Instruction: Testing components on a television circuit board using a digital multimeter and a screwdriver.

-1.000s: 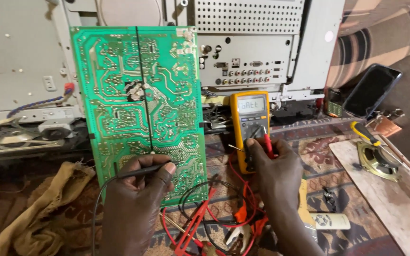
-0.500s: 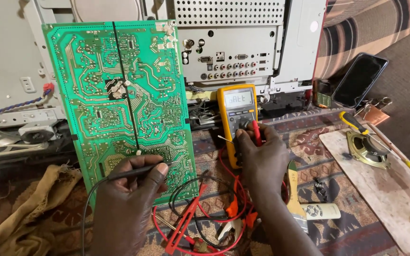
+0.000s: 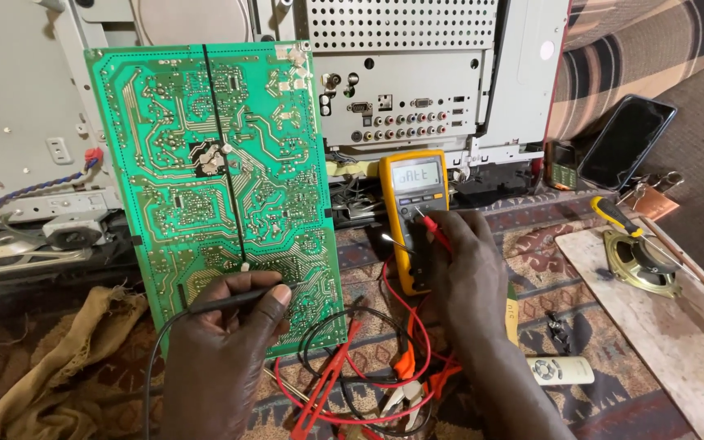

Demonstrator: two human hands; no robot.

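A green circuit board [image 3: 222, 187] is propped upright, solder side out, so its traces can be reached. The left hand [image 3: 222, 342] is closed around a black probe [image 3: 230, 300], laid flat against the board's lower edge, likely to steady the tip there. The right hand [image 3: 462, 269] is wrapped over the lower half of a yellow meter [image 3: 417, 204] with a red probe [image 3: 433, 231] pinched in the fingers (screen left uncovered, probably for reading). Red and black leads [image 3: 368, 375] are tangled on the patterned rug [image 3: 547, 269] between the wrists. A speaker [image 3: 637, 261] and a screwdriver [image 3: 617, 216] lie on a board off right.

Tangled leads [image 3: 368, 367] (red, black) between hands
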